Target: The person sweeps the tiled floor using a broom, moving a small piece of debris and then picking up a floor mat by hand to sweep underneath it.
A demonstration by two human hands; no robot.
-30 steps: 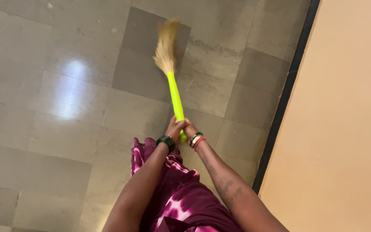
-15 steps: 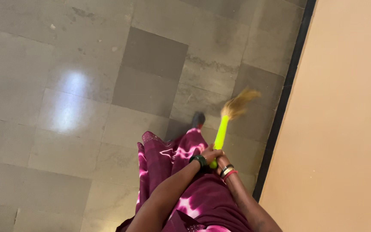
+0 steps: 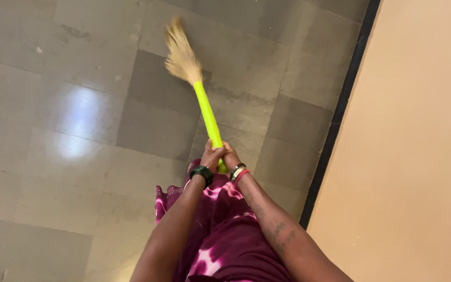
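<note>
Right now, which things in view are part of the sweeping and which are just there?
In use:
- broom, lime-green handle, straw head
- left hand and right hand, both gripping the handle end
- grey tiled floor

Just there:
- peach wall
- black skirting strip
- pale specks

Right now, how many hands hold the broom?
2: the left hand and the right hand are side by side on the lower end of the green handle of the broom.

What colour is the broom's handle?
Bright lime green, on the broom handle, seen in the head view.
</note>
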